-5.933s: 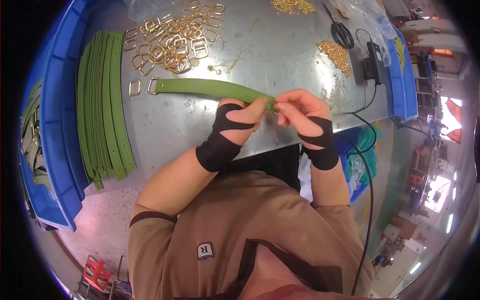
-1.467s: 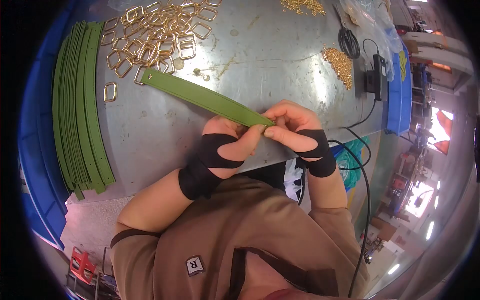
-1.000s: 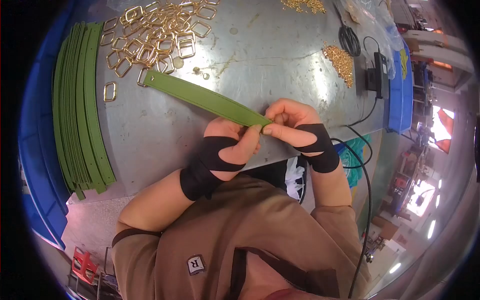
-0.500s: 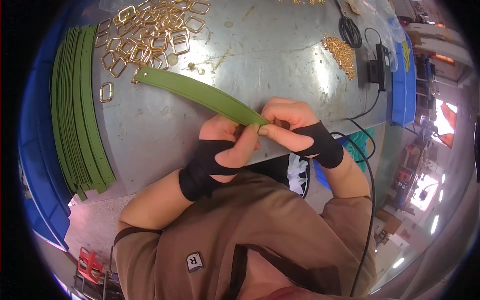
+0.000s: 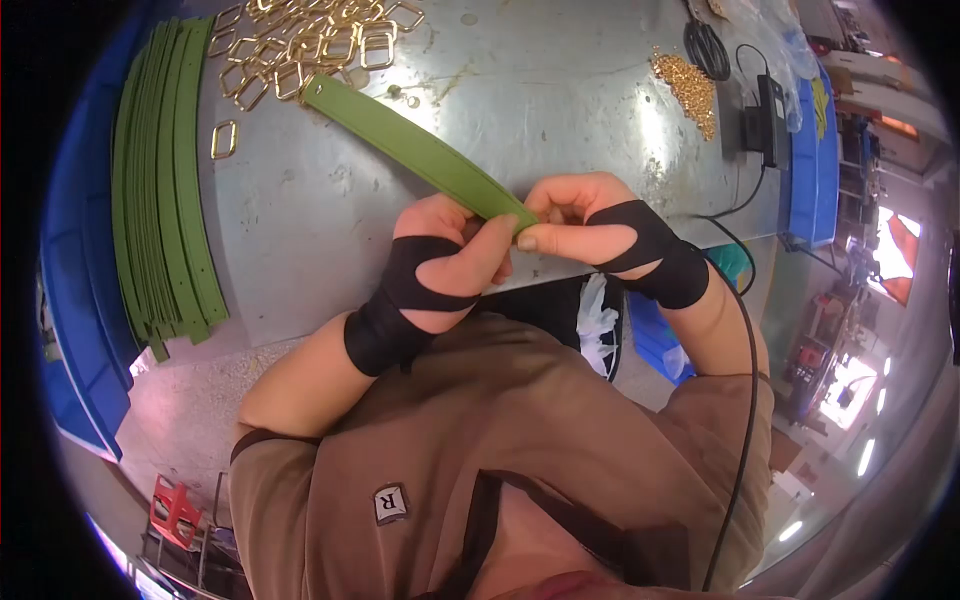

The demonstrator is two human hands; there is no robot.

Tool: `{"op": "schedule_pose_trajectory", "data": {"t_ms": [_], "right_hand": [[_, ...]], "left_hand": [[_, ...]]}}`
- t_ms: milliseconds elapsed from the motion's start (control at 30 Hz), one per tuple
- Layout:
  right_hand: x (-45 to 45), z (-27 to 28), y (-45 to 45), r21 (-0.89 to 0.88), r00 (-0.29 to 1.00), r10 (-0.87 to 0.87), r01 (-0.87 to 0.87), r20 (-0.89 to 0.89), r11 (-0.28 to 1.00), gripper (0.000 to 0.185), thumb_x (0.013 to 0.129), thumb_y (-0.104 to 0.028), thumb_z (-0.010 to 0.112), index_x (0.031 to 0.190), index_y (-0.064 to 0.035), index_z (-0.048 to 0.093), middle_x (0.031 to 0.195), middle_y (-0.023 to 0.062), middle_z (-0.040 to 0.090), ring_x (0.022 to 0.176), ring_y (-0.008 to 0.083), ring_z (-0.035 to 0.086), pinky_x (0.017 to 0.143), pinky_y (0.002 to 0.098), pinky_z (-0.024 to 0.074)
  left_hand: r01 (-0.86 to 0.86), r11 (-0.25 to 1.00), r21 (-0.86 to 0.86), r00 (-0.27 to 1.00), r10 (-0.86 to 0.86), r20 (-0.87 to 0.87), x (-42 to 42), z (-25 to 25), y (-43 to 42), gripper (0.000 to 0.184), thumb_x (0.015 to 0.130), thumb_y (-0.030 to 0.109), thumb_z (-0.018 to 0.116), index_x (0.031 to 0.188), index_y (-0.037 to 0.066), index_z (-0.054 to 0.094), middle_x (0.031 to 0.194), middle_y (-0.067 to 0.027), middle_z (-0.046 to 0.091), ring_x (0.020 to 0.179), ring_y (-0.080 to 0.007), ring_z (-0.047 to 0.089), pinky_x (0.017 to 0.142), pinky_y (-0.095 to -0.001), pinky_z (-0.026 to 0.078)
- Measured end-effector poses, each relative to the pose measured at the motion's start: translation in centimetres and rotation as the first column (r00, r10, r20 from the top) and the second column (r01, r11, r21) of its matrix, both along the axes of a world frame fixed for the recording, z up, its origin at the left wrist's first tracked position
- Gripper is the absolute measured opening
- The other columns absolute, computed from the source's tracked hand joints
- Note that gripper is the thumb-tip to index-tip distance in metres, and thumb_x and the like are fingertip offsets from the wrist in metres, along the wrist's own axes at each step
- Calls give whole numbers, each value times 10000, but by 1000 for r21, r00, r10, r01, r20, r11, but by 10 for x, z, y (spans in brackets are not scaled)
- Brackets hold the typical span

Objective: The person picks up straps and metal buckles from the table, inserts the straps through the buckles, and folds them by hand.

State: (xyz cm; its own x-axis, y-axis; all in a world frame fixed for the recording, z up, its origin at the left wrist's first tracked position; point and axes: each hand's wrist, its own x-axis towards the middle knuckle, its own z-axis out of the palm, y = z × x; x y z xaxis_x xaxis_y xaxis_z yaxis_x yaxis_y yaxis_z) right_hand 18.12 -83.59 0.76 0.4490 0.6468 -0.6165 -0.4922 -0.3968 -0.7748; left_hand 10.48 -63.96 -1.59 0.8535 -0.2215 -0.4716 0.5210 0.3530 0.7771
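Note:
A green leather strap with stitched edges slants across the bench in front of me. Its near end is pinched by my left hand, thumb on top and fingers curled underneath. Right beside it, my right hand grips the same end between thumb and bent fingers. Both hands wear black wrist wraps. At the strap's far end there is a small metal stud, close to the gold rectangular buckles; part of a gold ring shows at that tip. What lies under my fingertips is hidden.
A pile of gold rectangular buckles lies at the back, with one loose buckle. Stacked green straps line the left side. Small gold pieces, a black power adapter and a blue bin are on the right.
The view has shifted, so the bench items appear higher. Both hands still hold the strap's near end, and the strap looks straighter and steeper. The right thumb has shifted slightly.

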Motion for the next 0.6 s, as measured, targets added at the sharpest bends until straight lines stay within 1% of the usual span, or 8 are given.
{"op": "schedule_pose_trajectory", "data": {"t_ms": [67, 167, 233, 300, 400, 500, 567, 600], "right_hand": [[-2, 0, 0, -21, 1000, 0, 0, 4, 1000, 94, 891, -55, 684, 972, -9, 673, 867, -13, 656, 811, 49, 565, 741, 210, 436], [-6, -6, 0, 4, 1000, 6, -6, 2, 1000, 92, 886, -46, 685, 967, -6, 670, 881, -6, 658, 816, 54, 569, 751, 217, 443], [-8, -9, -1, 28, 1000, -3, 3, -17, 1000, 91, 886, -43, 684, 968, -5, 670, 886, -3, 659, 821, 58, 573, 757, 219, 446], [-8, -9, -1, 50, 999, -13, 15, -34, 999, 90, 886, -39, 682, 969, -3, 669, 891, 1, 659, 825, 63, 577, 763, 221, 450], [-5, -6, -3, 15, 999, 26, -26, -24, 1000, 87, 888, -34, 680, 967, -1, 666, 897, 6, 663, 836, 69, 589, 773, 225, 456], [-3, -9, -4, 71, 998, 17, -13, -55, 997, 81, 890, -32, 680, 962, 0, 664, 901, 10, 665, 841, 73, 596, 777, 228, 459], [-5, -9, -3, 81, 999, -22, 26, -49, 996, 104, 862, -98, 733, 887, -23, 665, 787, -40, 607, 715, 34, 509, 637, 204, 388], [-5, -9, -3, 80, 999, -18, 22, -51, 997, 104, 862, -98, 733, 887, -23, 665, 787, -40, 607, 715, 34, 509, 637, 204, 388]], "left_hand": [[-24, 999, 30, 1000, 24, 1, -4, -2, -2, 99, 928, 91, 603, 929, 3, 649, 744, -28, 642, 604, -78, 583, 543, -226, 462], [-54, 997, 50, 998, 54, -13, -8, -4, -4, 98, 924, 91, 604, 916, 0, 639, 746, -37, 646, 598, -78, 583, 542, -228, 466], [-53, 993, 105, 998, 57, -32, -10, -2, -6, 99, 923, 93, 604, 923, -2, 634, 745, -37, 646, 598, -77, 583, 538, -228, 463], [-55, 995, 85, 998, 57, -31, -12, -3, -6, 99, 923, 92, 603, 927, -2, 632, 748, -37, 646, 598, -78, 582, 536, -229, 461], [-56, 996, 68, 998, 58, -24, -12, -1, -8, 96, 924, 90, 599, 932, 0, 630, 754, -34, 645, 601, -75, 577, 537, -230, 456], [-56, 998, 43, 998, 56, -13, -12, -2, -7, 89, 924, 86, 596, 931, 4, 631, 756, -29, 642, 607, -66, 564, 541, -228, 447], [-53, 999, 11, 999, 53, -10, -11, -2, -6, 86, 925, 84, 595, 929, 7, 633, 757, -27, 640, 608, -60, 556, 543, -226, 443], [-48, 999, 24, 999, 48, -17, -12, 0, -7, 84, 925, 81, 593, 929, 8, 634, 767, -24, 640, 629, -63, 556, 564, -226, 442]]}}
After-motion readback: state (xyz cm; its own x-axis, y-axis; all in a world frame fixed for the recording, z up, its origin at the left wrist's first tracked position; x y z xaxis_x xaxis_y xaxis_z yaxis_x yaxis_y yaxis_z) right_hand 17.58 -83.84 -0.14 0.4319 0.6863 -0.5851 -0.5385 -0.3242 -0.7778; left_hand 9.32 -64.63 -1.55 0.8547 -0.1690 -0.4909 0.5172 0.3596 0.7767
